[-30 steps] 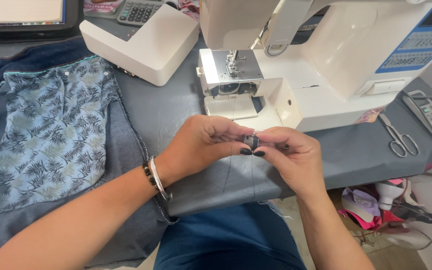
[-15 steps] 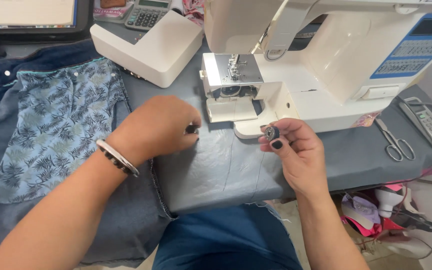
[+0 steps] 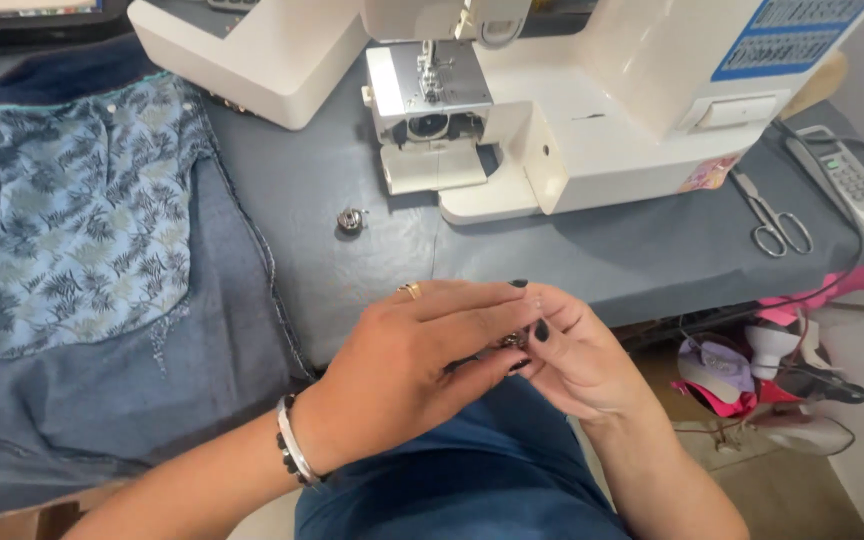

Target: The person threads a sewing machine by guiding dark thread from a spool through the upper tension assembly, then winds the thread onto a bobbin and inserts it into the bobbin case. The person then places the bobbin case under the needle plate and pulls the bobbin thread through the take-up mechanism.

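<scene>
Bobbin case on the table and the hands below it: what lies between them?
Only bare grey cloth separates the metal bobbin case from the left hand and right hand, head view.

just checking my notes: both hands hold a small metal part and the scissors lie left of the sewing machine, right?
Not quite: in the head view the scissors lie right of the sewing machine. Both the left hand and right hand do hold the small metal part.
</scene>
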